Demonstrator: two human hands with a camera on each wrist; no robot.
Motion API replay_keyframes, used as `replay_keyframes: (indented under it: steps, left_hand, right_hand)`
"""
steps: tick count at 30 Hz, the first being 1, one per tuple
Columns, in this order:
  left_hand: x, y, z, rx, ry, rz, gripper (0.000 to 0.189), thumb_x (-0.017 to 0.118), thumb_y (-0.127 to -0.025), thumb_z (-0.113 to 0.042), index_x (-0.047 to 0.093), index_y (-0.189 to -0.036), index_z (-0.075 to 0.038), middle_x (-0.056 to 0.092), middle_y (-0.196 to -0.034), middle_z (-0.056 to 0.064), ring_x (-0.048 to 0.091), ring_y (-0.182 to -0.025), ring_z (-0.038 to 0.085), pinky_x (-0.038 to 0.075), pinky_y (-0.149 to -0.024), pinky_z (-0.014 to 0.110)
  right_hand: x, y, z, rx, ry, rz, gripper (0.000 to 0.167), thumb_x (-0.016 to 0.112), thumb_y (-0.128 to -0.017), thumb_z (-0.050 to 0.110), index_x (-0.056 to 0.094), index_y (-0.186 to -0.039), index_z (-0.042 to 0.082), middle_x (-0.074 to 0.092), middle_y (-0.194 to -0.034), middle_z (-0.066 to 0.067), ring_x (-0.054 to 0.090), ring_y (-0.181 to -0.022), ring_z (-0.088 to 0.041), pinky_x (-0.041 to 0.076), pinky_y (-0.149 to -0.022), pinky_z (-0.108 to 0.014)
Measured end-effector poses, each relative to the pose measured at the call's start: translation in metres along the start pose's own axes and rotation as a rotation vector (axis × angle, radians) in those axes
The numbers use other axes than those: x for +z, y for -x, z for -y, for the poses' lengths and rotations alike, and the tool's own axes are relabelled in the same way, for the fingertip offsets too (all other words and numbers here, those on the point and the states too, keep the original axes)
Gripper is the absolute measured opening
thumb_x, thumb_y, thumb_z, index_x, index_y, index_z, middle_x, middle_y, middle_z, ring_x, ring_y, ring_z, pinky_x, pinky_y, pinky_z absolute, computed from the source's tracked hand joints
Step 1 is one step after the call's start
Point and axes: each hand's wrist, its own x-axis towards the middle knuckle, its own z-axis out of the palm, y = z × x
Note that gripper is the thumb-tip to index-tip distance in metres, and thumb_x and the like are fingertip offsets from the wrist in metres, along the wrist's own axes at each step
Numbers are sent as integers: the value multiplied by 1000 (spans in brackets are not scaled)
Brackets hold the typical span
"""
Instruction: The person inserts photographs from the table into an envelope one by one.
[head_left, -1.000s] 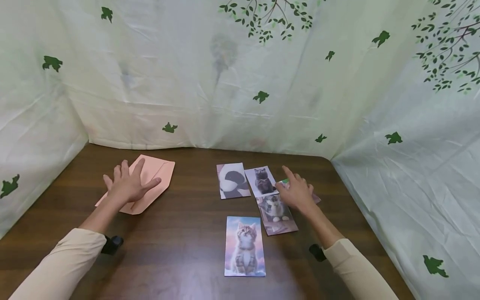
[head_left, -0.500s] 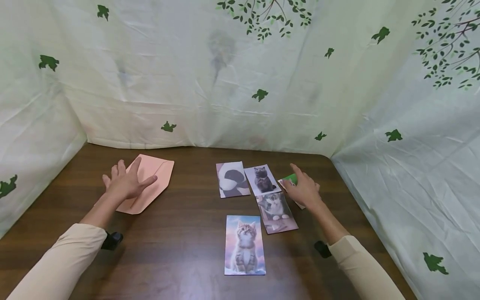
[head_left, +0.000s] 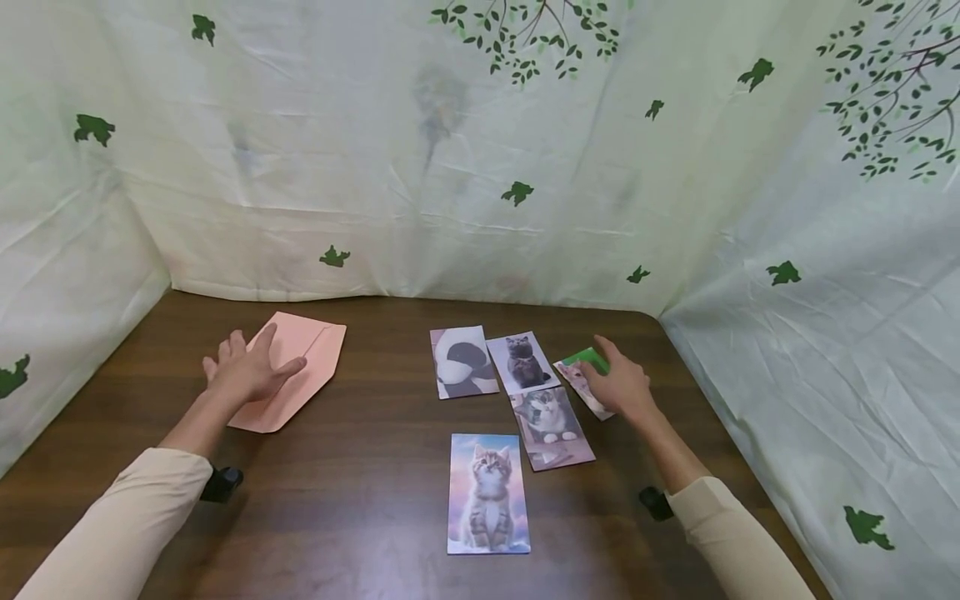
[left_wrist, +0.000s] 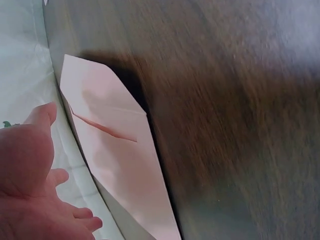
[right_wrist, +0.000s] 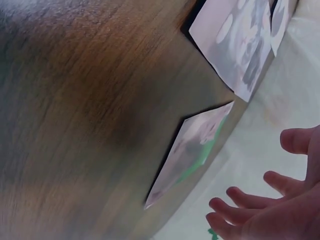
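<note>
Drifting rightward in the frame, your right hand (head_left: 624,382) bares the green-edged card (head_left: 576,382), seemingly leaving it laid out, grip relaxed and empty.

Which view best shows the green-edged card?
The right wrist view: the whole green-edged card lies uncovered there, though slanted. The head view has the right hand partly covering it; the left wrist view lacks it.
</note>
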Motion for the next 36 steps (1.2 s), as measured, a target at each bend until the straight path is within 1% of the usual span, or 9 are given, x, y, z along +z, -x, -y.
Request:
replay_keyframes:
  steps: [4, 7, 13, 18, 23, 26, 28, 34, 36]
  left_hand:
    - [0, -1, 5, -17, -11, 10, 91, 56, -97, -52, 14, -159, 0, 8, -145, 52, 8, -136, 68, 8, -104, 79]
    - [1, -1, 9, -28, -14, 24, 92, 56, -97, -54, 13, -158, 1, 11, -142, 53, 11, -133, 68, 12, -102, 78]
    - [2, -2, 16, -19, -23, 28, 94, 57, -96, -56, 15, -156, 3, 21, -131, 53, 20, -126, 69, 18, -97, 77]
    - [2, -4, 15, -9, -43, 28, 95, 59, -95, -56, 16, -154, 4, 26, -126, 54, 26, -121, 69, 20, -96, 75]
    - [2, -7, 13, 1, -51, 31, 94, 59, -95, -55, 18, -154, 4, 28, -122, 53, 27, -118, 69, 20, -96, 74]
    - [2, -9, 13, 17, -48, 29, 92, 60, -95, -54, 20, -153, 5, 30, -122, 52, 28, -117, 69, 21, -96, 74]
    - [3, -10, 13, 29, -42, 25, 92, 60, -95, -54, 21, -153, 6, 30, -125, 52, 28, -117, 70, 21, -96, 74]
    - [6, -14, 14, 54, -13, 27, 92, 62, -94, -51, 21, -151, 9, 28, -130, 53, 27, -118, 70, 20, -96, 75]
    - [7, -14, 15, 63, -6, 30, 91, 63, -94, -50, 22, -150, 10, 28, -130, 53, 27, -118, 71, 21, -96, 75]
  right_hand:
    - [2, 1, -1, 9, -33, -4, 64, 51, -101, 41, 34, -158, 19, 45, -155, -24, 41, -138, -55, 31, -110, -66]
    - [4, 1, 1, -9, -65, -26, 62, 53, -101, 38, 37, -157, 18, 47, -153, -24, 42, -138, -54, 39, -108, -63]
    - [11, 0, 11, -43, -128, -35, 59, 55, -100, 35, 41, -155, 17, 57, -143, -25, 53, -132, -46, 43, -104, -60]
    - [16, 1, 24, -67, -173, -16, 57, 55, -101, 34, 42, -154, 18, 63, -135, -23, 61, -126, -40, 49, -98, -56]
    - [24, 1, 38, -123, -222, -14, 56, 58, -101, 32, 46, -152, 14, 66, -132, -23, 66, -119, -39, 53, -94, -53]
    - [29, 1, 46, -138, -246, -12, 55, 60, -100, 31, 48, -150, 11, 69, -127, -23, 68, -115, -38, 54, -92, -52]
    - [33, 0, 52, -130, -258, -4, 55, 61, -100, 32, 48, -149, 11, 70, -124, -22, 69, -113, -37, 55, -89, -51]
    - [40, -1, 71, -125, -284, 43, 54, 61, -100, 34, 50, -149, 15, 68, -128, -21, 69, -112, -36, 57, -81, -48]
    - [43, -1, 76, -125, -293, 58, 53, 60, -100, 35, 50, -149, 16, 69, -128, -20, 69, -112, -36, 57, -81, -47]
